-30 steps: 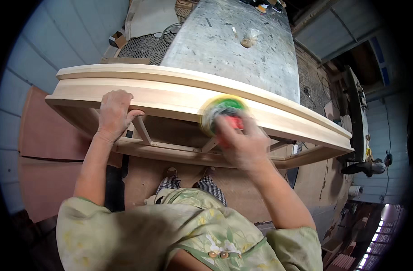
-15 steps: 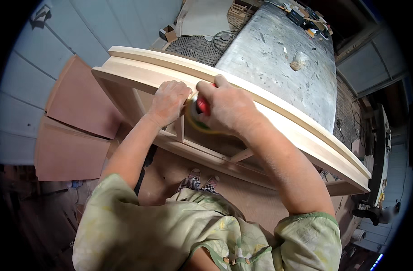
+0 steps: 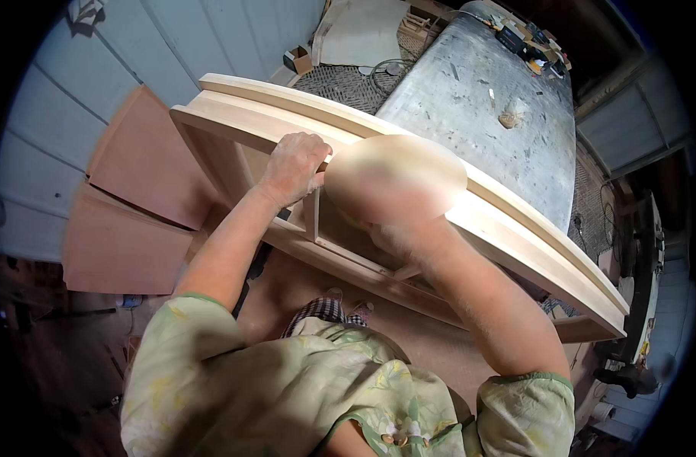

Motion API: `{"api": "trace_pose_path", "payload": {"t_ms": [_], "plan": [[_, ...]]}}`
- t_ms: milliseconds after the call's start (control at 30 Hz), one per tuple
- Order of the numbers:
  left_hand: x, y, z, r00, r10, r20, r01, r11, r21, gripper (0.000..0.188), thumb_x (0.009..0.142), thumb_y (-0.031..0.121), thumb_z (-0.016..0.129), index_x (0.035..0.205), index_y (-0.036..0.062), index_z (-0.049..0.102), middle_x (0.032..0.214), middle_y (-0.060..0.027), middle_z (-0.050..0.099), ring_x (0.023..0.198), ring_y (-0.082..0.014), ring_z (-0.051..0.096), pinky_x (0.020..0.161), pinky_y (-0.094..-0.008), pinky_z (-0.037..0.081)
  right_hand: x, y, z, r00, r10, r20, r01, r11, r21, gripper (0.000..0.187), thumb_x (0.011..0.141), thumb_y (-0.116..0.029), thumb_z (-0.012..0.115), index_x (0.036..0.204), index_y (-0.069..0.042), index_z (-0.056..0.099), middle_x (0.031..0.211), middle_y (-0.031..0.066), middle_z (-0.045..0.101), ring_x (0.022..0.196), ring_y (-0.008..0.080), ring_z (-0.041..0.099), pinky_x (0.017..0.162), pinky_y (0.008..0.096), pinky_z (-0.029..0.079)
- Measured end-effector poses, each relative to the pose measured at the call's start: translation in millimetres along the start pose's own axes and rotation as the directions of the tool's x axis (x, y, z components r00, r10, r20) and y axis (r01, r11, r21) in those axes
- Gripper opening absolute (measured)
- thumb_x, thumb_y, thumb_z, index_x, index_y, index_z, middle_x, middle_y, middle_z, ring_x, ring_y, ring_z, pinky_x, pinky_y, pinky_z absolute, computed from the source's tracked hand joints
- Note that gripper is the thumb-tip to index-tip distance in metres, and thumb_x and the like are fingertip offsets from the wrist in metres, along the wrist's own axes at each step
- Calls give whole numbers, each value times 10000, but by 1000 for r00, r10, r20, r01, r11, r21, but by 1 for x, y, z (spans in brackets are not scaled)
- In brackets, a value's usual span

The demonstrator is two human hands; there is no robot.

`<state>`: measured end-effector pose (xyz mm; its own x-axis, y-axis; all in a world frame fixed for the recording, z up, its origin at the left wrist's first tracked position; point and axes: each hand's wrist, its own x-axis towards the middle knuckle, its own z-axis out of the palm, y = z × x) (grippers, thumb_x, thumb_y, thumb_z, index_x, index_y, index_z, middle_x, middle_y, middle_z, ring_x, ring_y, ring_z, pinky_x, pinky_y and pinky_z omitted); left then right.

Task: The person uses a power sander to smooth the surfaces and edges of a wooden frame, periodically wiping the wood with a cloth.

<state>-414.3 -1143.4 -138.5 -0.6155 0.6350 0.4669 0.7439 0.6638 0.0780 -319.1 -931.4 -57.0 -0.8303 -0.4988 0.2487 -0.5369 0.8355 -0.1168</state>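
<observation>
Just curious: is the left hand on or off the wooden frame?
On: the left hand curls over the near rail of the wooden frame.

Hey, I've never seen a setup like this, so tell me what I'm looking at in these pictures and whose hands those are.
There's no robot here: these are one person's bare hands. A wide fisheye camera on their head looks down, so straight edges bend and their own arms reach up from below.

The left hand grips the near edge of a pale wooden frame. The right hand is over the frame too, but a blurred patch hides what it may hold.

Beyond is a grey table with a small brownish item on it and a jumble of dark things at its far end.
</observation>
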Motion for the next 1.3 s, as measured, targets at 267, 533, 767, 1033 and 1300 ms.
{"api": "trace_pose_path", "payload": {"t_ms": [267,533,767,1033,1300], "plan": [[-47,-125,-48,997,-59,45,52,988,144,523,658,411,795,994,68,587,989,-103,595,983,-322,561,879,-439,440,-105,105,-89,557,761,331,-823,560,96,580,695,-320,800,1129,-24,553,940,163,646,853,277,654,769,363,523],[-37,-133,-32,999,50,-8,-49,991,128,566,673,514,721,982,70,557,930,-73,537,912,-285,525,866,-417,417,-126,61,-46,517,848,-117,-847,527,71,613,710,-304,774,1200,-25,533,1110,193,580,962,335,613,840,422,512],[-40,-152,-30,994,102,-41,-100,994,47,553,673,498,730,975,66,562,912,-71,532,865,-272,526,785,-399,437,69,-102,46,942,291,-168,-311,945,-103,542,699,-183,731,1216,-256,590,1144,210,579,849,340,639,680,400,567],[-43,-162,-35,991,112,-78,-111,994,18,546,650,461,760,939,48,550,918,-98,545,878,-299,530,786,-412,415,-88,73,-95,30,968,251,-996,50,-76,548,705,-367,810,1082,-53,565,899,104,625,805,185,601,706,294,502],[-44,-165,-45,998,29,55,-34,995,92,540,670,529,728,923,74,583,927,-59,553,912,-249,535,811,-394,431,156,21,-20,471,432,769,-803,572,170,539,713,-384,813,1070,-74,555,916,81,612,839,192,589,726,324,483]]}}
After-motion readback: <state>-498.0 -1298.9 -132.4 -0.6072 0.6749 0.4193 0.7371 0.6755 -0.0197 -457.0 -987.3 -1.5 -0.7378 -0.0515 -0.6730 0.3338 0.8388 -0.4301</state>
